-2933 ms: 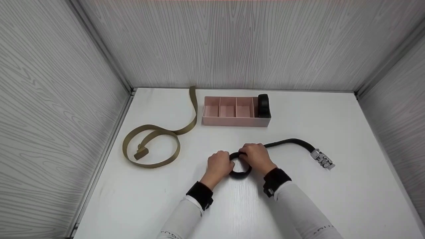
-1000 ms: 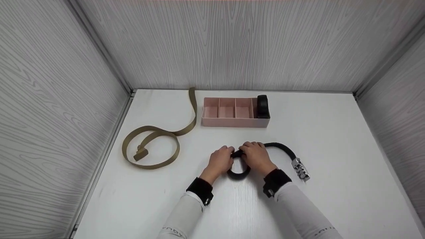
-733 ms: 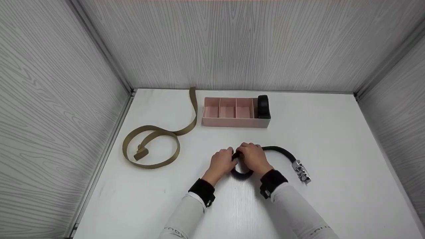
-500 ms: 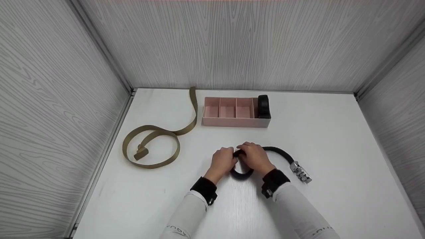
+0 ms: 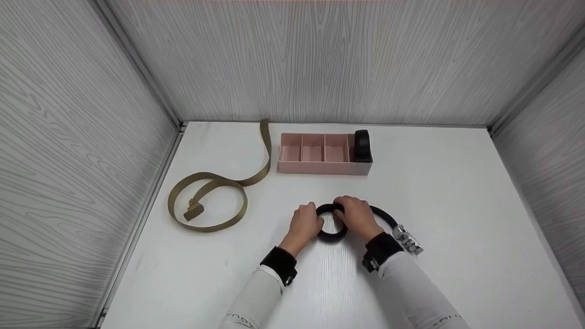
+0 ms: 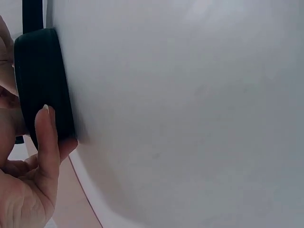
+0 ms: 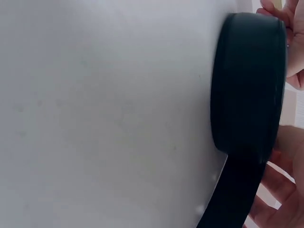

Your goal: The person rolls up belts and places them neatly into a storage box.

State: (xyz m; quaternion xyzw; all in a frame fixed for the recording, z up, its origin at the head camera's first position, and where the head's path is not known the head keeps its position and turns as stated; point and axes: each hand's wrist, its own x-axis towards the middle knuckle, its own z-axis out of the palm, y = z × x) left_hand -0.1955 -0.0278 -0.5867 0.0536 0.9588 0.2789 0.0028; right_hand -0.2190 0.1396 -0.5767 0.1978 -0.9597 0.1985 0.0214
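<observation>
A black belt stands on its edge on the white table, wound into a round coil between both hands. Its tail runs out to the right, past the right hand, and ends in a silver buckle. My left hand grips the coil's left side, the thumb on the inside. In the left wrist view, a finger lies against the outer face of the coiled belt. My right hand pinches the coil at its upper right, where the tail leaves the rolled belt. Fingers hide part of that spot.
Behind the hands stands a pink divided box with a rolled black strap upright in its rightmost compartment. An olive webbing belt lies loosely looped at the left. Grey wood-grain panels enclose the back and sides.
The belt's free tail has become shorter, and the buckle has come left and nearer to the right hand. Both hands have shifted slightly around the coil, still holding it.
</observation>
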